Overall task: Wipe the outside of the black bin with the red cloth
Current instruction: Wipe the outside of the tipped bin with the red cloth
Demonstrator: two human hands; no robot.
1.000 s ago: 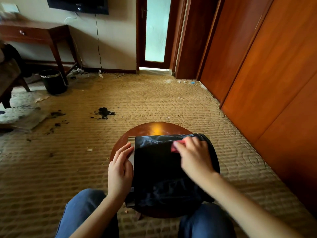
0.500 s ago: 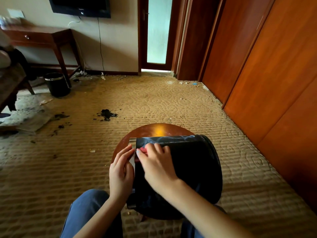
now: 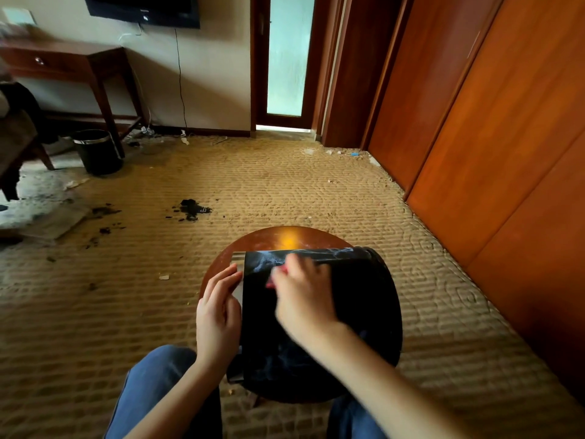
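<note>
The black bin (image 3: pixel 357 299) lies on its side on a small round wooden table (image 3: pixel 285 237) in front of my knees, its silver rim to the left. My right hand (image 3: pixel 304 296) is blurred and presses the red cloth (image 3: pixel 271 282) against the bin's upper side; only small red edges of the cloth show under the fingers. My left hand (image 3: pixel 218 312) rests with straight fingers against the bin's rim end on the left, steadying it.
A second black bin (image 3: pixel 96 152) stands by a wooden desk (image 3: pixel 72 58) at the far left. Dark debris (image 3: pixel 190 210) and scraps lie on the tan carpet. Wooden wardrobe doors (image 3: pixel 490 137) run along the right. A glass door (image 3: pixel 289 55) is at the back.
My right hand swept the cloth from the bin's right part to its left end, and has now moved back a little toward the middle. The left hand stayed at the rim.
</note>
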